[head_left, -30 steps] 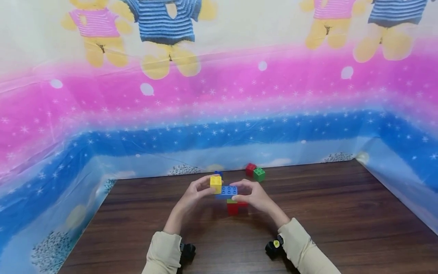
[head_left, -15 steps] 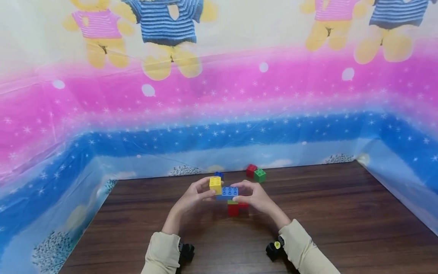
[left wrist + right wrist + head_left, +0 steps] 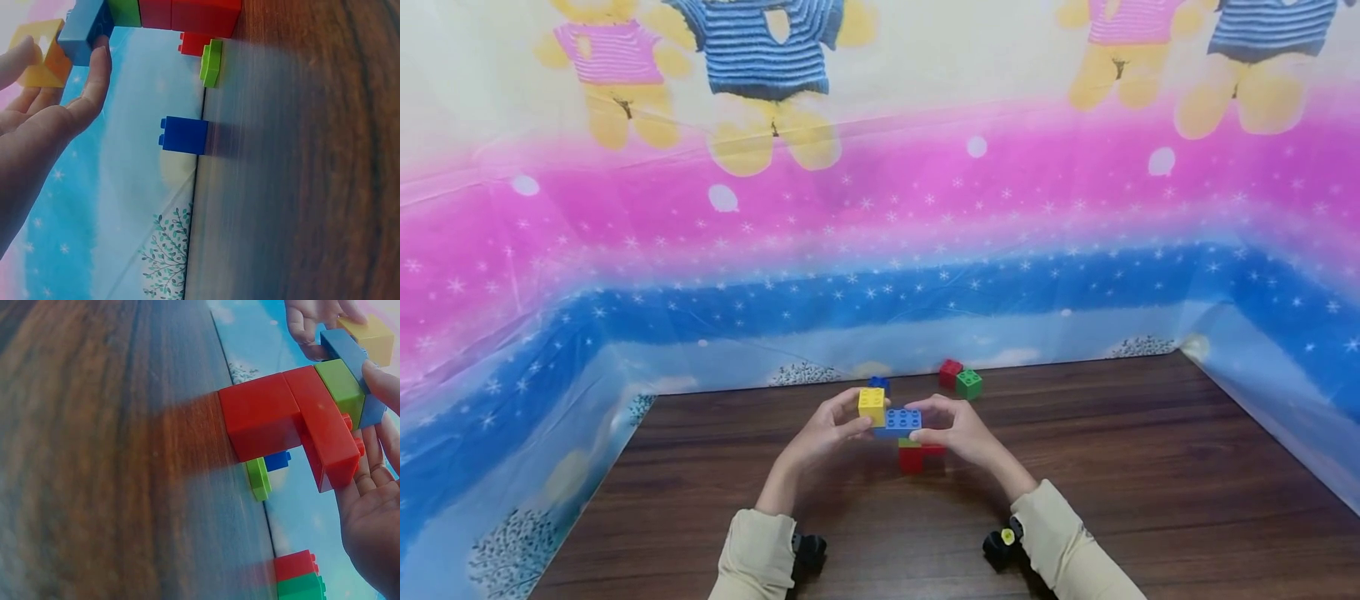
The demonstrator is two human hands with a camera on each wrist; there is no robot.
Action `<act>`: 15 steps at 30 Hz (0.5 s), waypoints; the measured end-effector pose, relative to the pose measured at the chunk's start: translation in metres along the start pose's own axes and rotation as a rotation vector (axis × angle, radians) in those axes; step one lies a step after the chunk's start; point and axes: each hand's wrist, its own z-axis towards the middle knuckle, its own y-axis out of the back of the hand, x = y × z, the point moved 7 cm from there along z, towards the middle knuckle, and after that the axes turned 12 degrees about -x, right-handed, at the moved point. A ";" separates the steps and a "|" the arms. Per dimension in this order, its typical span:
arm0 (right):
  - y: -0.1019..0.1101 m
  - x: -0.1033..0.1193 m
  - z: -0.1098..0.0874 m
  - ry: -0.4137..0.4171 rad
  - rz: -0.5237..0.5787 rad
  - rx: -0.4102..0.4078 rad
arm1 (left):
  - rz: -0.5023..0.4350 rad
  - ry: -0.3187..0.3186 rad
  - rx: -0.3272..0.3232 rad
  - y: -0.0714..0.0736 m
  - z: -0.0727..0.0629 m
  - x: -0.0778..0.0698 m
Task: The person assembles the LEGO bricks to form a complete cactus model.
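My left hand (image 3: 822,429) pinches a yellow brick (image 3: 871,405) at the left end of a long blue brick (image 3: 903,419). One of its fingers (image 3: 98,78) touches the blue brick from below in the left wrist view. Thumb and fingers of my right hand (image 3: 962,431) grip the blue brick's right part. Under the blue brick sits a light green brick (image 3: 340,387). Below that come a longer red brick (image 3: 326,434), jutting out to the right, and another red brick (image 3: 259,422) at the bottom, all joined in one upright stack.
Behind the stack, a dark blue brick (image 3: 184,135) and a thin light green piece (image 3: 212,64) stand on the dark wooden table (image 3: 1112,467). A red brick (image 3: 950,372) and a green brick (image 3: 969,383) sit together at the back edge, near the printed cloth (image 3: 887,300).
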 end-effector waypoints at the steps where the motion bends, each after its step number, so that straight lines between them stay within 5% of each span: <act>1: 0.000 0.000 0.000 0.001 0.000 0.000 | 0.002 -0.008 -0.001 0.000 0.000 -0.001; 15: 0.000 0.000 0.000 -0.008 0.006 0.002 | 0.044 -0.040 -0.041 -0.002 0.001 -0.001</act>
